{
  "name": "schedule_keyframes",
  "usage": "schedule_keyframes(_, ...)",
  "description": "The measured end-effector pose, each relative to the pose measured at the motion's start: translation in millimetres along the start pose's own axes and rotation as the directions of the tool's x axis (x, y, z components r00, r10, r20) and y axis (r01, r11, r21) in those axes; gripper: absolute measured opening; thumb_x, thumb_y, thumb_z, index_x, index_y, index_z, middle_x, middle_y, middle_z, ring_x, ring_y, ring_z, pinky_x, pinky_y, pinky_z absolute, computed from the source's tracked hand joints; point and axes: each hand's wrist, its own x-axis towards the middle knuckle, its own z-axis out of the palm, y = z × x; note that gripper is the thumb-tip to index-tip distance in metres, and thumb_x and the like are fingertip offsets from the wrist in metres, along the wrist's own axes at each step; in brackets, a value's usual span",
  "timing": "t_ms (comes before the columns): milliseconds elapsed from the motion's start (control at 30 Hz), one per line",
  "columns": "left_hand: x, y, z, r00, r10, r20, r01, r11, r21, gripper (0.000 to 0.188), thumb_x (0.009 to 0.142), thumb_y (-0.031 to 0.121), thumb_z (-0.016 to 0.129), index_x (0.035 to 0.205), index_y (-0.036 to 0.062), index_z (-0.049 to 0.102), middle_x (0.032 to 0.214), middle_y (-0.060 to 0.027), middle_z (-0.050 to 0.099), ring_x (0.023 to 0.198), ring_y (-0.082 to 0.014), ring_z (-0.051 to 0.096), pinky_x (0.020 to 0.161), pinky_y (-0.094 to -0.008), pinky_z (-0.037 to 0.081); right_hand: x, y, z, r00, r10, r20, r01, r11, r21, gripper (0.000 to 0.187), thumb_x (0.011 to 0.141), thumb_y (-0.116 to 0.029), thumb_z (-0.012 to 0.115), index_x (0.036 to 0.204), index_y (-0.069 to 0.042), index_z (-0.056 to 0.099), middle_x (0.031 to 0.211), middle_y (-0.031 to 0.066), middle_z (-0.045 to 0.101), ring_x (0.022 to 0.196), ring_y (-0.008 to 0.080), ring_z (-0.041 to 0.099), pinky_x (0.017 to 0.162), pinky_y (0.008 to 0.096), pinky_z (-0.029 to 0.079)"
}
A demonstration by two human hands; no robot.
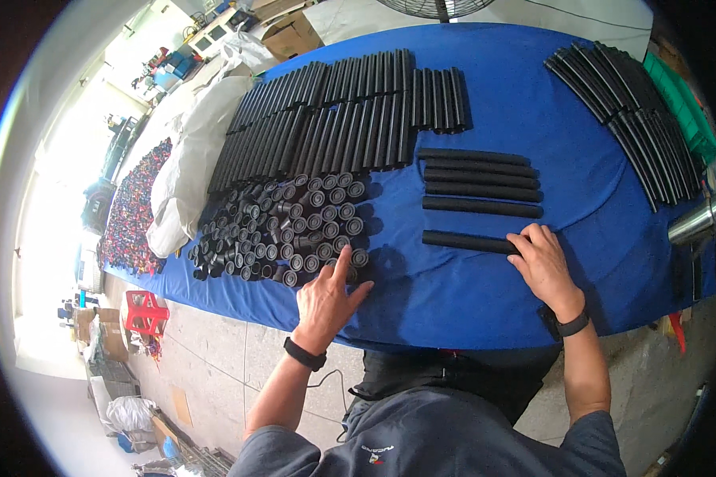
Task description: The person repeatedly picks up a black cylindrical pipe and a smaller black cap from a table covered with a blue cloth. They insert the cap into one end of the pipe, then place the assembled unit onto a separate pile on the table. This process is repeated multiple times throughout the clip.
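Note:
My left hand [332, 298] rests at the near edge of a cluster of short black caps [282, 230] standing on the blue cloth; its fingers touch the nearest caps and I cannot tell whether it grips one. My right hand [542, 262] lies on the right end of a long black foam tube [465, 241] lying crosswise on the table [453, 302]. Beyond that tube lie several more black tubes [481, 181] in a loose row.
A large stack of long black tubes [334, 119] fills the back of the table. Thin curved black tubes [632, 111] lie at the right by a green crate [684, 103]. A white sack [195, 151] sits at the left; a metal cylinder [692, 222] at the right edge.

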Motion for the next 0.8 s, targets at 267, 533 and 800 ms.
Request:
schedule_keyframes(267, 3.8, -10.3, 21.8, 0.998, 0.040, -0.051, -0.037, 0.998, 0.058, 0.052, 0.091, 0.042, 0.071, 0.136, 0.0171, 0.063, 0.073, -0.0091, 0.067, 0.057, -0.0285, 0.066, 0.052, -0.0417, 0.051, 0.3, 3.2, -0.7, 1.000, 0.013, 0.012, -0.013, 1.000, 0.023, 0.037, 0.083, -0.011, 0.078, 0.117, -0.001, 0.069, 0.102, 0.0091, 0.057, 0.097, 0.0253, 0.054, 0.089, 0.0388, 0.046)
schedule_keyframes(533, 12.0, -0.9, 32.7, 0.987, 0.035, -0.154, -0.011, 0.988, 0.155, 0.040, 0.093, 0.042, 0.068, 0.129, 0.0234, 0.069, 0.068, -0.0057, 0.062, 0.053, -0.0253, 0.064, 0.048, -0.0400, 0.050, 0.7, 4.1, -0.9, 1.000, 0.011, 0.009, -0.011, 0.999, 0.042, 0.037, 0.083, -0.011, 0.078, 0.118, -0.001, 0.069, 0.102, 0.0090, 0.057, 0.097, 0.0249, 0.055, 0.089, 0.0382, 0.045)
schedule_keyframes(800, 30.3, -9.5, 35.7, 0.989, 0.049, -0.141, -0.028, 0.988, 0.149, 0.051, 0.092, 0.041, 0.069, 0.136, 0.0176, 0.059, 0.075, -0.0071, 0.067, 0.059, -0.0270, 0.068, 0.052, -0.0412, 0.052, -2.6, 3.5, 3.6, 0.999, 0.012, -0.040, -0.011, 1.000, 0.019, 0.038, 0.083, -0.011, 0.079, 0.118, -0.002, 0.069, 0.102, 0.0086, 0.056, 0.097, 0.0244, 0.054, 0.087, 0.0387, 0.045)
